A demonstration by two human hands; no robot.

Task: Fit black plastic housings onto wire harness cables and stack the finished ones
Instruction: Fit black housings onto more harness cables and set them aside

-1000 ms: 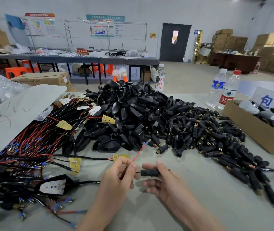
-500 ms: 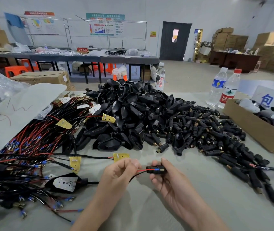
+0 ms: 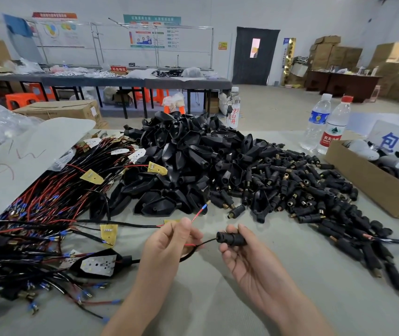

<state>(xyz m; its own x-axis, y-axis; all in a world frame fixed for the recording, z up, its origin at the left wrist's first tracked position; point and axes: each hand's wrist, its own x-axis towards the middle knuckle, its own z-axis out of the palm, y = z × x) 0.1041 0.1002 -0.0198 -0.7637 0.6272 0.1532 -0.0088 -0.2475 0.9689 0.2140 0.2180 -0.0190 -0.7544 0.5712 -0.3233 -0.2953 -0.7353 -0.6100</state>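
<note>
While the left hand (image 3: 169,246) is pinching the harness's red wire (image 3: 197,215), the right hand (image 3: 251,263) is gripping a black cylindrical housing (image 3: 233,239), with the black cable (image 3: 204,243) entering it, above the worktop's (image 3: 290,299) near edge.

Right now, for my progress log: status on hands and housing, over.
Left hand pinches red wire, terminal free. Right hand grips black cylindrical housing, black wire entering it. Nothing between hands.

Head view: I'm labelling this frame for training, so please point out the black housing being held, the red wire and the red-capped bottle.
black housing (image 3: 232,239): head view, middle of its barrel.
red wire (image 3: 197,216): head view, free stretch below its blue tip.
red-capped bottle (image 3: 330,139): head view, on its red label.
</note>
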